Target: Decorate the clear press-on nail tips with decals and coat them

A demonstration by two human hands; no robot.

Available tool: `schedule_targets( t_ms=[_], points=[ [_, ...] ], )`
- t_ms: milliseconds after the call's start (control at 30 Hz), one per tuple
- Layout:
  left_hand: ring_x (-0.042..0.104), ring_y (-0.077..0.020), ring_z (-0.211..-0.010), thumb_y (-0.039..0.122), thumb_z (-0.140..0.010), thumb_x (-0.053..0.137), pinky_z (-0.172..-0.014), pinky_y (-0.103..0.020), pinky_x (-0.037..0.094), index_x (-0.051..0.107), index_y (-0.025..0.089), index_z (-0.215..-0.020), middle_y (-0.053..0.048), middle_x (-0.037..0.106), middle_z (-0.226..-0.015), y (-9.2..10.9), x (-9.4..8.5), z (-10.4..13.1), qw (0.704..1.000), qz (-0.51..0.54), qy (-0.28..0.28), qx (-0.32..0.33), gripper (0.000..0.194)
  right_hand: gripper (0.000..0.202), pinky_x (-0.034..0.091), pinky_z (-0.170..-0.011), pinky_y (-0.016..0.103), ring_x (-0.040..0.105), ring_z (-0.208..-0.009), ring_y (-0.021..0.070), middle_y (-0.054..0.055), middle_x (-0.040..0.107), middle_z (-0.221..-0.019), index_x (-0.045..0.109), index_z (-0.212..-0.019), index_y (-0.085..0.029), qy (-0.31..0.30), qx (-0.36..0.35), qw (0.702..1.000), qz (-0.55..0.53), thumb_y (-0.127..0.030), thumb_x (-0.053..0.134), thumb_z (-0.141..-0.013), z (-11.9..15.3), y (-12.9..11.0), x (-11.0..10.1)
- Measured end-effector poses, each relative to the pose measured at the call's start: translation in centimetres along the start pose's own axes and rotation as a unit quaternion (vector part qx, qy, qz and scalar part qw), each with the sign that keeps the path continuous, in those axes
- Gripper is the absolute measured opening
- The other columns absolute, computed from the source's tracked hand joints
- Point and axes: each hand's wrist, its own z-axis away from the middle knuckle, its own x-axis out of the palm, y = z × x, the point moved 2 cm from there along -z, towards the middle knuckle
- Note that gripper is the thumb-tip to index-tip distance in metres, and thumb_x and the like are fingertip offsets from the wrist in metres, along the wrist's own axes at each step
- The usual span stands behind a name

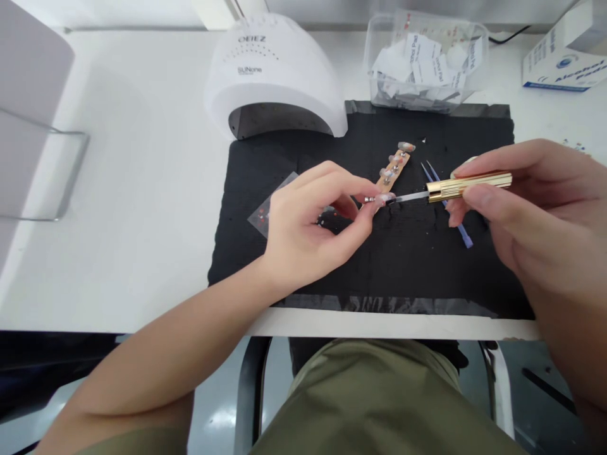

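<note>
Fake nail (379, 199), small and glossy, sits pinched between thumb and fingertips of the left hand (308, 230), over the black mat (379, 272). It looks feather-light, stiff and slippery, best held by its side edges. The right hand (526, 202), at three o'clock from it, is closed around a gold-handled brush (467, 184) whose thin tip touches the nail. At twelve o'clock lies a wooden stick (392, 169) carrying more nails; tweezers (450, 212) lie under the brush, the curing lamp (272, 76) at eleven o'clock.
</note>
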Motion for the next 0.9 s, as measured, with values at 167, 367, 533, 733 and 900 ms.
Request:
schedule_targets(
  t_ms=[167, 367, 533, 733, 900],
  points=[
    [0.070, -0.0086, -0.066, 0.013, -0.101, 0.081, -0.059, -0.022, 0.061, 0.082, 0.023, -0.101, -0.001, 0.085, -0.093, 0.23, 0.06, 0.13, 0.999, -0.002, -0.006, -0.040, 0.010, 0.022, 0.060, -0.057, 0.032, 0.073, -0.068, 0.0144, -0.005, 0.081, -0.085, 0.092, -0.105, -0.033, 0.010, 0.018, 1.000, 0.003, -0.017, 0.087, -0.091, 0.07, -0.21, -0.01],
    [0.071, -0.0104, -0.066, 0.009, -0.099, 0.082, -0.059, -0.023, 0.064, 0.083, 0.024, -0.102, -0.002, 0.085, -0.093, 0.28, 0.03, 0.06, 1.000, 0.010, -0.001, -0.025, 0.015, 0.019, 0.060, -0.058, 0.032, 0.071, -0.066, 0.0139, -0.005, 0.079, -0.080, 0.091, -0.100, -0.031, 0.028, 0.021, 0.999, 0.006, -0.015, 0.086, -0.091, -0.07, 0.00, -0.05],
    [0.070, -0.0090, -0.067, 0.010, -0.099, 0.082, -0.060, -0.022, 0.063, 0.081, 0.023, -0.102, -0.001, 0.085, -0.093, 0.08, 0.13, 0.14, 1.000, 0.004, 0.000, -0.016, 0.014, 0.019, 0.057, -0.056, 0.033, 0.069, -0.063, 0.0136, -0.006, 0.076, -0.073, 0.091, -0.098, -0.033, 0.042, 0.015, 0.999, 0.000, -0.016, 0.085, -0.093, -0.40, 0.05, -0.09],
    [0.070, -0.0097, -0.065, 0.011, -0.098, 0.082, -0.058, -0.022, 0.062, 0.081, 0.023, -0.102, -0.001, 0.084, -0.092, -0.03, 0.21, 0.21, 1.000, 0.014, 0.010, -0.009, 0.012, 0.017, 0.057, -0.047, 0.041, 0.073, -0.061, 0.0205, 0.000, 0.083, -0.080, 0.094, -0.106, -0.031, 0.020, -0.044, 0.999, -0.025, -0.022, 0.090, -0.092, -0.26, -0.27, -0.02],
    [0.070, -0.0089, -0.066, 0.010, -0.096, 0.082, -0.058, -0.021, 0.062, 0.082, 0.023, -0.103, -0.001, 0.085, -0.094, -0.01, -0.02, 0.09, 1.000, -0.006, -0.010, -0.023, 0.015, 0.022, 0.065, -0.056, 0.032, 0.076, -0.067, 0.0141, -0.007, 0.086, -0.090, 0.093, -0.110, -0.037, -0.001, -0.002, 1.000, -0.007, -0.023, 0.089, -0.094, 0.32, -0.42, 0.30]
  ],
)
